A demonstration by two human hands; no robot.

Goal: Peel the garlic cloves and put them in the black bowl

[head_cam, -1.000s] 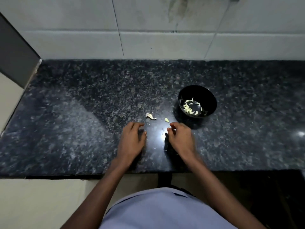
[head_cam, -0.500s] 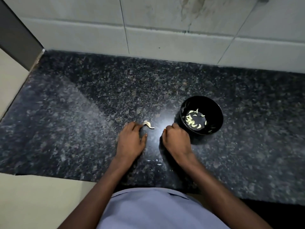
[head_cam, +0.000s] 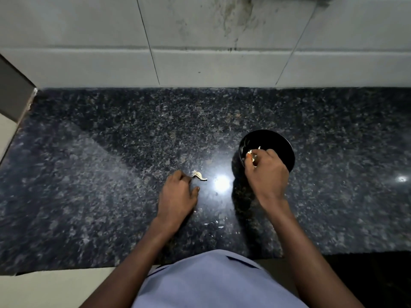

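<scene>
Head camera looks steeply down onto the countertop, near.

The right hand covers the black bowl from its 6 o'clock side, hiding most garlic inside; whether its fingertips pinch a clove is unclear.

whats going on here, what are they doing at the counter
A person is peeling garlic at a dark granite counter. Their right hand is over the black bowl, fingers curled around a small pale piece, apparently a peeled clove. Their left hand rests on the counter beside a scrap of garlic skin. A few small flakes lie nearer the person.
</scene>
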